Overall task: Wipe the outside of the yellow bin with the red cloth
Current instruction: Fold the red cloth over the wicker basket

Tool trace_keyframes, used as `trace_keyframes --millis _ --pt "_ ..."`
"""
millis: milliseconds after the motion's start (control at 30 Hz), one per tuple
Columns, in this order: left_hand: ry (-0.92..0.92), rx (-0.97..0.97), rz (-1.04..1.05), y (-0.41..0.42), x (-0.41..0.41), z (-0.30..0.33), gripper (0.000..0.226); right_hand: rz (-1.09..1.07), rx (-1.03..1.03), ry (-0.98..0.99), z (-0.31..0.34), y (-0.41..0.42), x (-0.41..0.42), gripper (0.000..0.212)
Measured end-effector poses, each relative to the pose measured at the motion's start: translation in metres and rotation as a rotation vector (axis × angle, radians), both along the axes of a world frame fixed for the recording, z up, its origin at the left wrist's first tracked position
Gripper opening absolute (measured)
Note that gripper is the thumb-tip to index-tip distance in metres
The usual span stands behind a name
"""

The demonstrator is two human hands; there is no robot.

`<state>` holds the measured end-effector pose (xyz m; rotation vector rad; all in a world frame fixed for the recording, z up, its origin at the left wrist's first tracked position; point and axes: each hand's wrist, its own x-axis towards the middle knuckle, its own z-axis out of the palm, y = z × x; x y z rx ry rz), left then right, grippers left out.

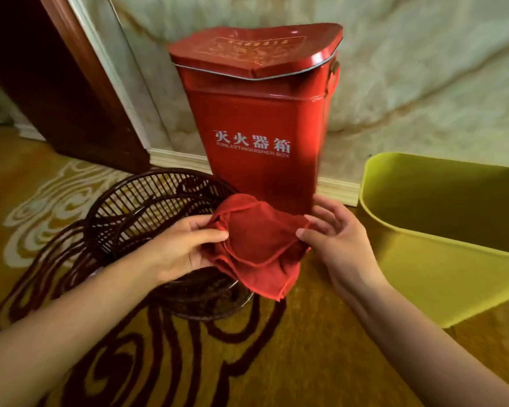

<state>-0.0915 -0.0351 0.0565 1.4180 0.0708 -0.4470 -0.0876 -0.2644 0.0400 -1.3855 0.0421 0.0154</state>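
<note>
Both hands held the red cloth (259, 245) in mid-air, low over the patterned carpet (291, 356) and just in front of the tall red fire extinguisher box (256, 136). The left hand (185, 248) was closed on the cloth's left edge, thumb laid over the top of the fabric and fingers curled beneath it. The right hand (332, 230) was mostly open, its fingers spread, with only the thumb and a fingertip pinching the cloth's right corner. The cloth hung crumpled and folded over itself, one loose corner drooping toward the dark wicker basket (147, 207) that stood under and behind the left hand. The yellow bin (441, 271) sat on the carpet at the right of the scene, to the right of the right hand and near it but not touching; it appeared tipped, its open mouth turned up and toward the left, its long axis running from near the wall at the far left out to the right edge of view. The right hand was plainly the nearer of the two to it. The bin looked like smooth, plain yellow-green plastic with a rounded rim, its near outer wall bare and facing the person, so the cloth would need to travel rightward to meet that wall.
</note>
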Motion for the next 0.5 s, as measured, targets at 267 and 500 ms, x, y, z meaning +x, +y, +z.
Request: trace_keyframes --millis 267,500 --pt "0.097 -0.046 0.155 0.057 0.042 -0.024 0.024 0.011 -0.397 -0.083 -0.005 0.068 0.062 0.059" --pt "0.235 0.024 0.167 0.056 0.056 -0.087 0.025 0.129 -0.583 0.022 -0.062 0.069 0.069 0.045"
